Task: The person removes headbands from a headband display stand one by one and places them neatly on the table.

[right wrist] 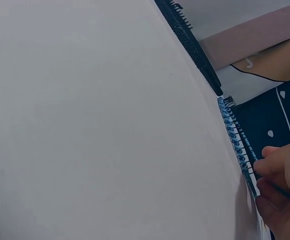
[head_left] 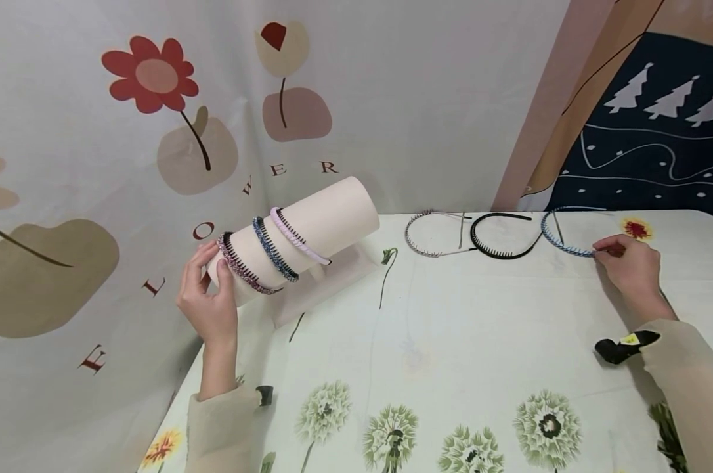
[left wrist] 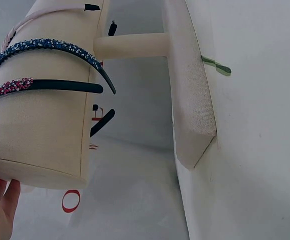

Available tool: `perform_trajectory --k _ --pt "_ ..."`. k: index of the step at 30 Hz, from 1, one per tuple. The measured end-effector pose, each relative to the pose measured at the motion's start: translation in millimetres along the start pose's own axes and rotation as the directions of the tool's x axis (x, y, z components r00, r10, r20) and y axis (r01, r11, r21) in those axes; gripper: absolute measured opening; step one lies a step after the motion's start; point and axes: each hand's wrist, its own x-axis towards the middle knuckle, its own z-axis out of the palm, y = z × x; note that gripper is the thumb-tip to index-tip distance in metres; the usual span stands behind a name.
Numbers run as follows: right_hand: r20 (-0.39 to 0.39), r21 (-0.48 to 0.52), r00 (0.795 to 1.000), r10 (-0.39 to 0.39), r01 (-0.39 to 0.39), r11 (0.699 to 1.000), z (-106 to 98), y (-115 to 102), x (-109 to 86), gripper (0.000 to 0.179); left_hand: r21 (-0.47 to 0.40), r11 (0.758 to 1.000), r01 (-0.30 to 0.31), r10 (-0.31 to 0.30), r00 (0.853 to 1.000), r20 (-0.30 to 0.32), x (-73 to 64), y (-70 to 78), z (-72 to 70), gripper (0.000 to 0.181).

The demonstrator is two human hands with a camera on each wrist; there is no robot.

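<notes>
At the left, a white cylindrical headband stand [head_left: 339, 217] on a flat base leans with its far end raised. It carries a lilac headband [head_left: 300, 240], a blue beaded headband [head_left: 268, 246] and a pink-and-black beaded headband [head_left: 238, 266]. My left hand [head_left: 209, 292] grips the stand's near end, thumb beside the pink-and-black headband; in the left wrist view its fingertips [left wrist: 10, 195] meet the end face. At the table's back right, my right hand [head_left: 631, 266] pinches one end of a light blue toothed headband [head_left: 563, 244]. In the right wrist view that headband [right wrist: 234, 137] runs up from the fingers.
A black toothed headband [head_left: 498, 255] and a pale mauve headband [head_left: 412, 243] lie left of the light blue one, along the table's back edge. Behind stands a printed curtain [head_left: 439, 98]. The tablecloth [head_left: 451, 328] has dandelion prints. Black straps [head_left: 619, 348] show at the sleeves.
</notes>
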Motion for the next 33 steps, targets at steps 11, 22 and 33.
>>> perform_trajectory --k 11,22,33 --pt "0.008 0.029 0.999 0.045 -0.045 0.999 -3.9 -3.6 -2.8 0.032 0.000 1.000 -0.004 0.004 1.000 0.003 0.1 0.0 -0.5 0.022" --pt "-0.019 0.052 1.000 0.016 -0.015 0.999 -3.4 0.3 -5.5 0.032 -0.006 1.000 -0.009 0.009 1.000 0.002 0.4 -1.1 -0.2 0.022" --pt "-0.005 0.065 0.999 0.054 -0.054 0.996 -3.6 -2.1 -10.0 0.034 0.011 1.000 -0.007 0.007 1.000 0.000 -0.1 -0.9 -0.3 0.022"
